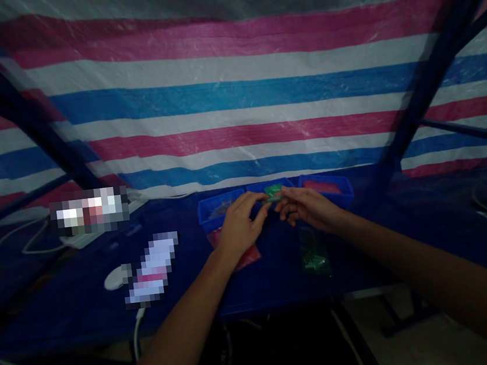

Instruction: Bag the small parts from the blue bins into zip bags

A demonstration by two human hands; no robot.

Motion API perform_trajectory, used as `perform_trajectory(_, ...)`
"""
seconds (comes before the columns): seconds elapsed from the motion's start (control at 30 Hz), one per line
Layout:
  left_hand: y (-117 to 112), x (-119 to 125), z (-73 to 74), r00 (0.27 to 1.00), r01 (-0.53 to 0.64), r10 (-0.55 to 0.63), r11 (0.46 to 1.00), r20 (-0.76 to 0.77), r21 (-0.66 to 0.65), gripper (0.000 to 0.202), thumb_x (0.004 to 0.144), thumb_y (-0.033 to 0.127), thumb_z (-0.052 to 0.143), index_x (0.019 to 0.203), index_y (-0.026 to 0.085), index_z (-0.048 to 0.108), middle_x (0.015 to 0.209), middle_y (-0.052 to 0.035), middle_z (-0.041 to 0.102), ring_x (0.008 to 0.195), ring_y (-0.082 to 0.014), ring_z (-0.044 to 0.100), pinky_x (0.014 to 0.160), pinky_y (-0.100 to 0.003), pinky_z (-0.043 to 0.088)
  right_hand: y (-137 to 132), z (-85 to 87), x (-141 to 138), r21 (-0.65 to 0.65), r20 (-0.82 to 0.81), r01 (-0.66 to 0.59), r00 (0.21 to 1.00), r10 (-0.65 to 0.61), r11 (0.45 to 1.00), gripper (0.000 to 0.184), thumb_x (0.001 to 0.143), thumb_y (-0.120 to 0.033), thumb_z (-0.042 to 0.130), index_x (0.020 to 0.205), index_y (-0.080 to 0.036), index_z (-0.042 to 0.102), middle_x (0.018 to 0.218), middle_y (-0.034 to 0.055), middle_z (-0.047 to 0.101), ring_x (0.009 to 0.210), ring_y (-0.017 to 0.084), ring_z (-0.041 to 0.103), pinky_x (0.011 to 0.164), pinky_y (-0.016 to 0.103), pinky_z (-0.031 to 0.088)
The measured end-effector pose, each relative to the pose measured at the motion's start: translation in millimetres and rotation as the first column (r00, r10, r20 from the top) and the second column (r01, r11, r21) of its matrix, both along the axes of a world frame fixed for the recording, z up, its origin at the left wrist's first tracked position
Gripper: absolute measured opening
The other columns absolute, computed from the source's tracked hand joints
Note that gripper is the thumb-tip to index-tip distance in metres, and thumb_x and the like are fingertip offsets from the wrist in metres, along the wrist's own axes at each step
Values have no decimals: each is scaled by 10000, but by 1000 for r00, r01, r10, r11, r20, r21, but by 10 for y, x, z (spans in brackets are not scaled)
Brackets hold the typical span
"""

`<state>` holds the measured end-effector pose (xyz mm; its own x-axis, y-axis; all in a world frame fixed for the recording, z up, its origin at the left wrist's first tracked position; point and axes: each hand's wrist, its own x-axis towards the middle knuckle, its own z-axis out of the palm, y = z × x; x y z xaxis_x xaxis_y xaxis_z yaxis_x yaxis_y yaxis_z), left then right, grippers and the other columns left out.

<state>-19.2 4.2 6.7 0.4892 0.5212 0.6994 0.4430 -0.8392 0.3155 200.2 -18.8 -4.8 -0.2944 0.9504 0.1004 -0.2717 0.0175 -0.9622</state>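
Fingertips [286, 191] of left hand [239, 225] and right hand [311, 206] near each other at green pieces [274, 190] in middle blue bin [253, 187]; thumbs and index fingers bent as if pinching, anything between them too dark to tell. Worth keeping grip light and low over bin, to catch drops. Red packet [251, 256] partly hidden behind left hand, green packet [316, 260] nearer the edge of blue table [273, 287]. Striped sheet [227, 38] behind, dark frame [426, 79] either side. Dim.

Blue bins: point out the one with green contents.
The middle bin; it holds green items, while the left bin holds greyish items and the right bin reddish items.
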Motion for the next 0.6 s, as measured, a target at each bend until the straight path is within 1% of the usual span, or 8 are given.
perform_trajectory(0.07,-20,1,16,999,-24,25,999,33,-45,237,1002,256,622,1235,218,638,1132,-54,747,1009,-207,710,954,-401,564,-19,4,-8,46,57,10,998,-13,999,400,829,-555,799,968,-192,704,867,44,736,675,145,679,525,240,506)
perform_trajectory(0.13,-42,5,29,999,-17,22,995,50,-98,344,1003,289,625,1338,228,577,1136,-52,755,952,-201,722,916,-389,580,-16,-8,-13,87,108,50,992,-59,995,373,811,-531,823,926,-202,689,773,7,707,603,123,642,506,228,477)
perform_trajectory(0.23,-52,11,29,999,-10,15,990,39,-142,451,1004,323,624,1431,241,504,1156,-59,750,905,-193,727,873,-377,594,33,-33,13,93,133,151,978,-163,984,372,819,-558,803,873,-212,677,651,-32,638,486,94,543,444,220,400)
perform_trajectory(0.33,-11,9,-7,1000,-4,8,990,30,-138,456,1005,303,616,1440,239,495,1178,-66,739,961,-199,725,887,-384,597,107,-17,111,131,134,283,945,-300,950,370,813,-575,800,883,-226,699,576,-57,556,433,84,444,412,227,321)
perform_trajectory(0.4,27,5,-41,1000,1,-1,993,0,-118,382,1009,297,604,1380,230,550,1170,-72,735,1008,-213,718,910,-406,592,150,22,210,220,160,385,892,-423,896,382,811,-591,793,909,-229,725,576,-48,555,448,98,439,423,243,322)
perform_trajectory(0.47,52,1,-68,998,7,-13,996,-62,-92,258,1012,302,593,1254,222,632,1146,-72,732,1035,-225,708,940,-430,577,183,65,312,366,216,466,799,-560,806,401,827,-613,765,949,-231,752,648,-10,635,520,134,514,470,269,383)
perform_trajectory(0.53,52,1,-83,989,30,-43,995,-139,-93,183,1017,299,579,1148,216,674,1103,-67,730,1035,-227,703,950,-427,567,210,93,390,533,278,477,681,-678,699,402,873,-610,716,1017,-239,769,805,38,733,657,190,618,591,322,485)
perform_trajectory(0.6,35,7,-90,975,73,-94,991,-202,-112,172,1018,287,571,1123,214,686,1082,-63,727,1032,-220,698,944,-404,566,239,94,433,682,336,411,559,-759,605,379,941,-571,645,1081,-243,774,953,76,771,808,245,672,757,397,533)
